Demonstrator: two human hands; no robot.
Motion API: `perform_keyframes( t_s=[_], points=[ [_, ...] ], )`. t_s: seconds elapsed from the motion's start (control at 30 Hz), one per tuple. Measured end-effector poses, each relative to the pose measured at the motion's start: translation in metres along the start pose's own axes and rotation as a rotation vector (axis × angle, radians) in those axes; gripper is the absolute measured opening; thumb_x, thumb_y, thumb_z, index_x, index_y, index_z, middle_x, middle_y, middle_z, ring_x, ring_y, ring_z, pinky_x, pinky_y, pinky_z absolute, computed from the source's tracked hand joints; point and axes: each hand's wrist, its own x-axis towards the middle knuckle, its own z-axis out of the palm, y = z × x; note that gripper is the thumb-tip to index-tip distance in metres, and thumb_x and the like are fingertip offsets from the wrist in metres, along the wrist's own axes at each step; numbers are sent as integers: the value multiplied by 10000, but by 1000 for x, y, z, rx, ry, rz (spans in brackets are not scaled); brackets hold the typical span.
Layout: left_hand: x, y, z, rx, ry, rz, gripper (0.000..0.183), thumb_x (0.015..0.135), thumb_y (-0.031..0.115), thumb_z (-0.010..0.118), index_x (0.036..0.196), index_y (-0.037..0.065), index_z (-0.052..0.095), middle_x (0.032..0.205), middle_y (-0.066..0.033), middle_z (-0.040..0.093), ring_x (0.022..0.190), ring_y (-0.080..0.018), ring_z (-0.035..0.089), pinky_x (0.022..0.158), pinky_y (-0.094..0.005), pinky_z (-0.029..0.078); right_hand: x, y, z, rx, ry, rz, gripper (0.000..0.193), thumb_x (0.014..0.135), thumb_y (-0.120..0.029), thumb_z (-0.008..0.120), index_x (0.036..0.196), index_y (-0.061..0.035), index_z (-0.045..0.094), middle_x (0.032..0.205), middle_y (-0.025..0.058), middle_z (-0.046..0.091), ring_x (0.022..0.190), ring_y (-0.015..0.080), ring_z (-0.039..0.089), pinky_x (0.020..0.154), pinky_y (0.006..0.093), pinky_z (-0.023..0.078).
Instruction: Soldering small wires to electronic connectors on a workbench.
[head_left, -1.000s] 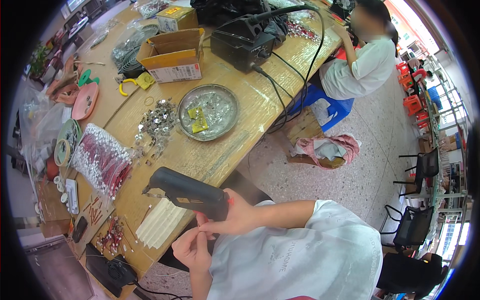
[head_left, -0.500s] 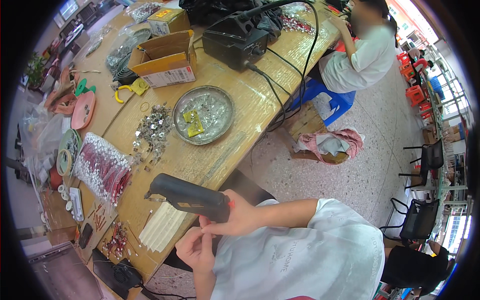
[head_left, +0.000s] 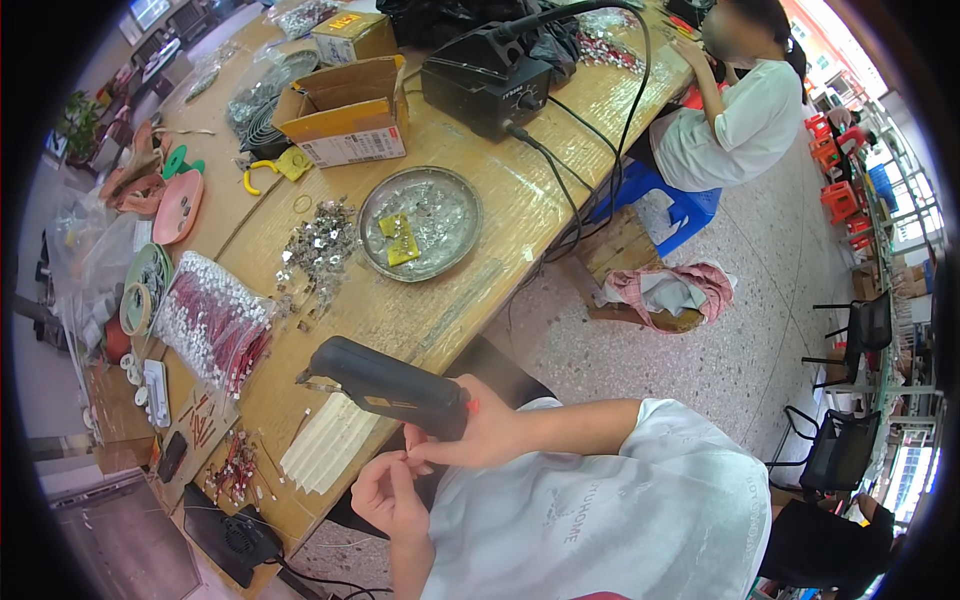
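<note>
My right hand [head_left: 487,432] is wrapped around a black hand tool [head_left: 385,388] with a small metal tip, pointing left over the table edge. A bit of red shows at its rear end. Close below it, my left hand [head_left: 385,497] has thumb and finger pinched together. The fingertips of both hands meet there; what lies between them is too small to make out. Just left of the hands lies a pleated pale strip [head_left: 328,442] on the table. A bundle of red and white wires with connectors [head_left: 235,468] lies beyond it.
On the wooden table [head_left: 430,325] are a round metal tray [head_left: 470,245] with a yellow sponge [head_left: 398,240], loose metal parts [head_left: 318,245], a bag of white connectors [head_left: 212,310], an open carton [head_left: 355,145] and a black soldering station [head_left: 480,95]. A co-worker [head_left: 735,125] sits at far right.
The whole view has shifted slightly, so the table things sit a little farther right. The tool stays in my right hand, and both hands keep nearly the same pose with small finger movements.
</note>
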Motion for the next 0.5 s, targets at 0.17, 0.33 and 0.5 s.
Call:
perform_keyframes(
  t_s=[0.17, 0.33, 0.5],
  points=[
    [-1, 2, -2, 44, 28, -11, 118, 1037, 43, 594, 1057, -64, 640, 838, -137, 685, 675, -170, 639, 653, -275, 532, 0, 2, 3, 7, 36, -7, 346, 885, -9, 763, 1200, -14, 620, 918, 43, 709, 848, 99, 659, 760, 288, 549],
    [-1, 2, 2, -47, 85, -31, 116, 1062, 72, 557, 1065, -39, 589, 841, -145, 681, 661, -171, 628, 639, -275, 524, 3, -2, 2, -68, 4, -9, 354, 876, -30, 776, 1195, -18, 624, 919, 40, 707, 860, 97, 658, 769, 286, 545],
    [4, -1, 1, -100, 142, -6, 154, 1095, 161, 523, 1091, 7, 512, 885, -159, 685, 649, -176, 616, 614, -266, 506, 3, -3, 0, -76, 12, -26, 344, 876, -31, 772, 1186, -17, 625, 923, 42, 709, 870, 100, 661, 777, 290, 547]
  ],
)
